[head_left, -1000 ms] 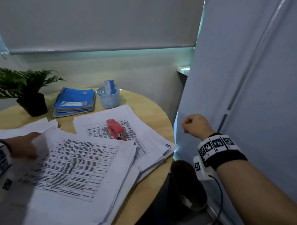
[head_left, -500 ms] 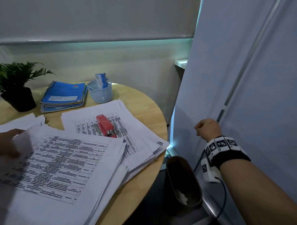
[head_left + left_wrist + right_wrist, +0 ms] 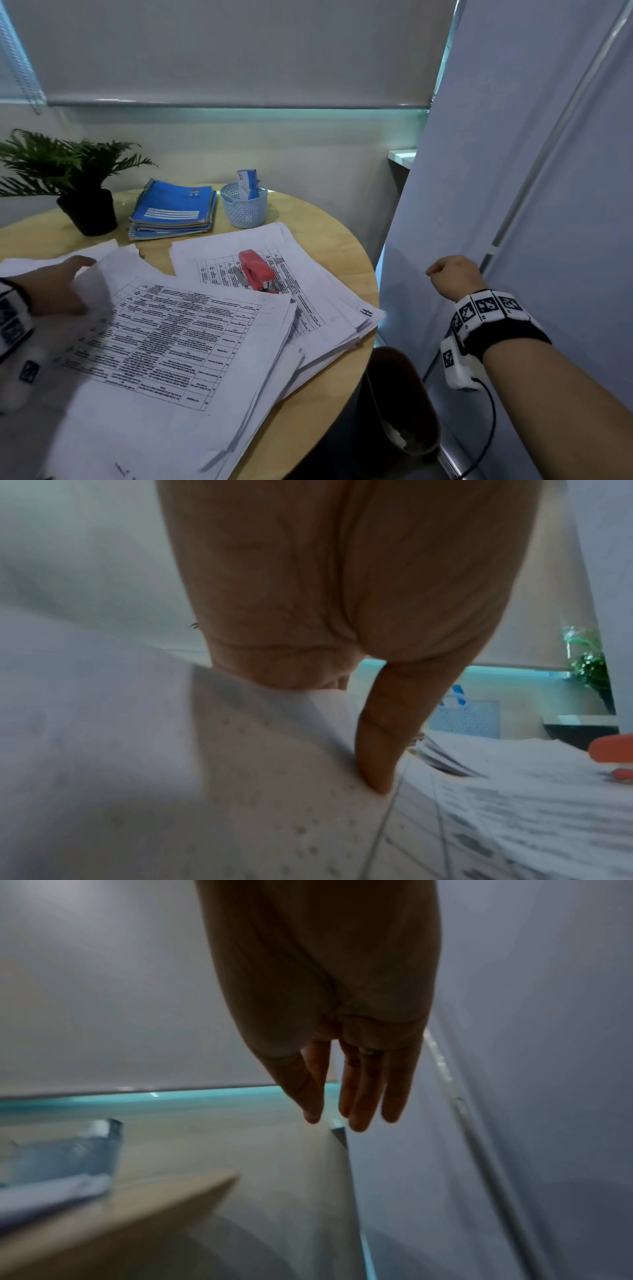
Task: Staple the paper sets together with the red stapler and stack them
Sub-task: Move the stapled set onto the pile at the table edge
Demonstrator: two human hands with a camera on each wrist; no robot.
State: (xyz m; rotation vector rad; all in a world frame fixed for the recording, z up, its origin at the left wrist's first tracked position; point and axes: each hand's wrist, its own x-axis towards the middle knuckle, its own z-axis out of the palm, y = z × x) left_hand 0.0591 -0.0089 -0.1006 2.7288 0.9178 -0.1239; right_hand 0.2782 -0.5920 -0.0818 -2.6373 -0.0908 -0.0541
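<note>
The left hand [image 3: 56, 291] now lifts and pinches a corner of the near printed paper pile [image 3: 178, 346]. The right hand [image 3: 454, 275] stays off the round wooden table's [image 3: 329, 246] right edge, fingers loose, empty. The red stapler [image 3: 257, 270] lies untouched on the far pile, so stapling hasn't begun.

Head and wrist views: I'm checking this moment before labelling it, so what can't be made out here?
- Left hand: head view, fingers hidden under the lifted sheet; its grip is unclear.
- Printed tables on the paper pile: too small to read.
- Red stapler: left wrist view, cut off by the right edge.
- Right hand: right wrist view, dim and blurred.
- Bin contents: head view, too dark.
</note>
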